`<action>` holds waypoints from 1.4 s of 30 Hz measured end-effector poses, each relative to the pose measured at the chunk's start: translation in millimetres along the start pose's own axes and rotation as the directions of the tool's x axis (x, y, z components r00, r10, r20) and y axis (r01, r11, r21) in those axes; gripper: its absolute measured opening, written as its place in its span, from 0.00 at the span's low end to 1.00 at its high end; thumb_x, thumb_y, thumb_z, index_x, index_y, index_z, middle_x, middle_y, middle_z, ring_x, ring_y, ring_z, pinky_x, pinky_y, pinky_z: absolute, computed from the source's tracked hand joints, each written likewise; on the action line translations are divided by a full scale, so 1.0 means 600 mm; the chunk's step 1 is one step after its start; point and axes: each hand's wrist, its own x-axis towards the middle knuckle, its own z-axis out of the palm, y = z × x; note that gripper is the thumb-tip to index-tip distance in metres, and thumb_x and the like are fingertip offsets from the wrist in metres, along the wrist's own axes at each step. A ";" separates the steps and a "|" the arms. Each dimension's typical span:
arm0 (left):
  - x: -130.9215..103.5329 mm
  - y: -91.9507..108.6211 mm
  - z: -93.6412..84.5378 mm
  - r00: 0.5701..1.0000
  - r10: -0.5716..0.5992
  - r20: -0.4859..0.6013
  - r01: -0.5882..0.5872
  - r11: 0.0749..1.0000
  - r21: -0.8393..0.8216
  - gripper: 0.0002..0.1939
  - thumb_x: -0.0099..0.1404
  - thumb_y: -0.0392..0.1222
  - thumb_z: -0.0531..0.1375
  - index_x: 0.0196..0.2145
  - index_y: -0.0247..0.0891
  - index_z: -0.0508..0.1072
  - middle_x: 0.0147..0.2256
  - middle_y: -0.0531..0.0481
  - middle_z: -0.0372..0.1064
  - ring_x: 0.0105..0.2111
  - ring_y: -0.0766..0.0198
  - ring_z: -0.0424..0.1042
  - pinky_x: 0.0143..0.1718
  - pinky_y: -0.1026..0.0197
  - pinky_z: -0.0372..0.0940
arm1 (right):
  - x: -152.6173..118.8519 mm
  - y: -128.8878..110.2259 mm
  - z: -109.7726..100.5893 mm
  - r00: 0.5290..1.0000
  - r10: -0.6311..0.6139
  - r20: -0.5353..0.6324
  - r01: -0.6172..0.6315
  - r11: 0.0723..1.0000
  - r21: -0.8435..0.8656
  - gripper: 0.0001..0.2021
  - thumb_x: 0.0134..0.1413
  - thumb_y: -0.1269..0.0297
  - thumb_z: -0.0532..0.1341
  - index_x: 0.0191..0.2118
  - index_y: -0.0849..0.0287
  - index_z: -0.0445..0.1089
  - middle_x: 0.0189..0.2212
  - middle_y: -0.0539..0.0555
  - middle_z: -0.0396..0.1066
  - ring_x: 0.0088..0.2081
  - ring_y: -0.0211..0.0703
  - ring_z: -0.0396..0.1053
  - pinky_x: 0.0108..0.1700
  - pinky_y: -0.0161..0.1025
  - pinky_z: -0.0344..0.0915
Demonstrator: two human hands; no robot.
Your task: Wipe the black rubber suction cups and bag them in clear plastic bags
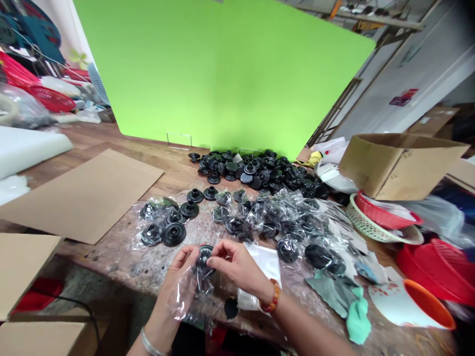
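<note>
At the table's front edge, a black stepped round part (204,258) sits at the mouth of a clear plastic bag (182,296), partly inside it. My left hand (177,282) is closed on the part's left side, with the loose film hanging over its fingers and palm. From the right, my right hand (239,264) pinches the part's right edge between thumb and fingers. Just beyond lie bagged black parts (151,234) and an unwrapped one (173,233). Under my right wrist is a stack of clear bags (264,259).
A heap of bare black parts (256,170) lies before the green screen (222,74). Many wrapped parts (274,212) are piled mid-table. Cardboard (85,195) lies left. On the right are a green cloth (358,316), an orange-lined container (404,301), baskets (386,232) and a carton (393,168).
</note>
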 end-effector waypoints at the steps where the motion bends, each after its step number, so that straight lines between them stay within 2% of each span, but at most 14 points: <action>1: 0.000 0.000 0.002 1.000 0.009 -0.019 -0.009 1.000 0.003 0.17 0.46 0.45 0.73 0.29 0.38 0.71 0.28 0.55 0.75 0.24 0.69 0.72 0.27 0.67 0.67 | -0.002 -0.002 0.003 1.000 -0.026 -0.006 0.026 0.999 -0.034 0.06 0.49 0.65 0.64 0.27 0.60 0.67 0.24 0.47 0.65 0.27 0.34 0.61 0.30 0.32 0.57; 6: -0.001 -0.004 0.002 0.995 0.012 -0.099 -0.018 0.998 -0.061 0.19 0.42 0.43 0.74 0.30 0.37 0.73 0.30 0.54 0.77 0.26 0.67 0.74 0.30 0.67 0.69 | -0.001 -0.003 0.008 0.999 -0.049 0.022 0.051 0.994 -0.101 0.06 0.52 0.70 0.59 0.25 0.60 0.65 0.24 0.47 0.64 0.28 0.36 0.60 0.31 0.33 0.56; 10: -0.002 -0.008 0.002 0.995 -0.016 -0.094 0.005 0.994 -0.112 0.18 0.41 0.42 0.75 0.28 0.38 0.72 0.25 0.55 0.75 0.25 0.66 0.74 0.27 0.67 0.68 | 0.003 0.005 0.011 0.983 -0.109 -0.146 0.069 0.965 -0.253 0.07 0.53 0.72 0.57 0.26 0.59 0.61 0.26 0.48 0.62 0.31 0.38 0.60 0.33 0.34 0.56; 16: -0.002 0.000 -0.008 0.996 -0.091 0.010 0.091 0.993 -0.080 0.14 0.43 0.38 0.74 0.26 0.36 0.73 0.26 0.51 0.75 0.25 0.65 0.73 0.29 0.65 0.70 | 0.000 0.008 0.012 0.998 -0.025 -0.061 0.020 0.997 -0.075 0.06 0.57 0.69 0.55 0.29 0.58 0.60 0.24 0.47 0.60 0.27 0.37 0.61 0.30 0.34 0.58; 20: -0.002 0.002 -0.015 0.993 -0.099 0.058 0.101 0.994 -0.041 0.12 0.46 0.39 0.73 0.26 0.37 0.74 0.30 0.53 0.75 0.30 0.66 0.74 0.36 0.65 0.70 | -0.013 0.001 0.010 0.959 -0.255 -0.121 0.237 0.961 -0.146 0.05 0.59 0.71 0.54 0.31 0.58 0.61 0.34 0.51 0.66 0.37 0.40 0.65 0.40 0.36 0.61; 24: -0.006 -0.003 -0.013 0.992 -0.111 0.062 0.105 0.990 0.089 0.12 0.48 0.42 0.72 0.29 0.36 0.75 0.28 0.53 0.73 0.28 0.66 0.72 0.32 0.64 0.68 | -0.020 -0.006 0.005 0.910 -0.414 -0.024 0.400 0.891 -0.214 0.04 0.60 0.72 0.53 0.34 0.57 0.62 0.39 0.53 0.67 0.42 0.40 0.65 0.46 0.38 0.60; 26: -0.006 -0.004 -0.014 0.999 -0.039 0.026 0.034 0.988 0.150 0.14 0.49 0.46 0.71 0.29 0.36 0.75 0.28 0.54 0.72 0.27 0.67 0.70 0.30 0.67 0.65 | -0.018 -0.007 0.001 0.918 -0.396 -0.035 0.382 0.903 -0.196 0.04 0.60 0.71 0.54 0.33 0.57 0.62 0.39 0.53 0.66 0.42 0.40 0.64 0.45 0.37 0.60; 29: -0.006 0.001 -0.020 0.979 0.205 0.010 -0.196 0.922 0.333 0.12 0.52 0.46 0.69 0.28 0.38 0.73 0.25 0.57 0.71 0.26 0.70 0.67 0.29 0.70 0.61 | -0.008 -0.004 -0.005 0.962 -0.262 -0.081 0.252 0.960 -0.118 0.05 0.58 0.69 0.56 0.30 0.58 0.61 0.37 0.52 0.66 0.39 0.40 0.64 0.41 0.36 0.61; 31: -0.007 0.007 -0.026 0.932 0.350 0.095 -0.348 0.791 0.504 0.09 0.57 0.46 0.65 0.29 0.39 0.72 0.23 0.58 0.69 0.24 0.69 0.65 0.27 0.69 0.60 | -0.003 -0.001 -0.007 0.991 -0.131 0.002 0.131 0.989 -0.072 0.06 0.57 0.67 0.57 0.29 0.59 0.62 0.32 0.51 0.65 0.34 0.38 0.63 0.37 0.35 0.61; 33: -0.009 0.014 -0.031 0.883 0.404 0.240 -0.460 0.641 0.615 0.06 0.62 0.44 0.61 0.30 0.41 0.71 0.22 0.57 0.68 0.23 0.68 0.65 0.27 0.67 0.60 | 0.000 -0.001 -0.008 0.994 -0.017 0.107 0.023 0.998 -0.056 0.06 0.57 0.66 0.57 0.30 0.59 0.63 0.27 0.48 0.63 0.27 0.35 0.60 0.31 0.33 0.59; 36: -0.006 0.024 -0.034 0.780 0.482 0.400 -0.614 0.462 0.641 0.04 0.60 0.41 0.62 0.29 0.41 0.72 0.28 0.54 0.69 0.31 0.64 0.69 0.36 0.64 0.62 | 0.001 -0.011 -0.010 0.992 -0.014 0.127 0.021 0.999 -0.049 0.05 0.59 0.65 0.55 0.32 0.59 0.63 0.25 0.46 0.62 0.24 0.33 0.58 0.27 0.32 0.57; 38: 0.000 0.028 -0.035 0.752 0.572 0.326 -0.632 0.488 0.601 0.04 0.58 0.40 0.64 0.31 0.42 0.71 0.32 0.54 0.68 0.37 0.63 0.68 0.41 0.64 0.62 | 0.007 -0.026 -0.015 0.992 -0.100 0.078 0.105 0.992 -0.067 0.05 0.61 0.65 0.53 0.34 0.58 0.62 0.27 0.47 0.65 0.26 0.34 0.61 0.29 0.32 0.59; 40: 0.008 0.031 -0.037 0.759 0.639 0.123 -0.589 0.594 0.548 0.10 0.57 0.41 0.65 0.36 0.44 0.69 0.35 0.55 0.66 0.38 0.65 0.66 0.42 0.65 0.61 | 0.022 -0.042 -0.027 0.978 -0.211 -0.011 0.207 0.969 -0.134 0.05 0.62 0.66 0.52 0.35 0.58 0.62 0.30 0.49 0.67 0.29 0.36 0.65 0.32 0.34 0.61; 42: 0.016 0.029 -0.040 0.764 0.644 -0.044 -0.535 0.670 0.515 0.13 0.56 0.42 0.65 0.38 0.45 0.67 0.35 0.56 0.65 0.37 0.66 0.66 0.42 0.66 0.62 | 0.047 -0.052 -0.047 0.928 -0.349 -0.129 0.305 0.912 -0.275 0.05 0.63 0.67 0.51 0.36 0.57 0.61 0.33 0.51 0.68 0.32 0.38 0.66 0.35 0.35 0.62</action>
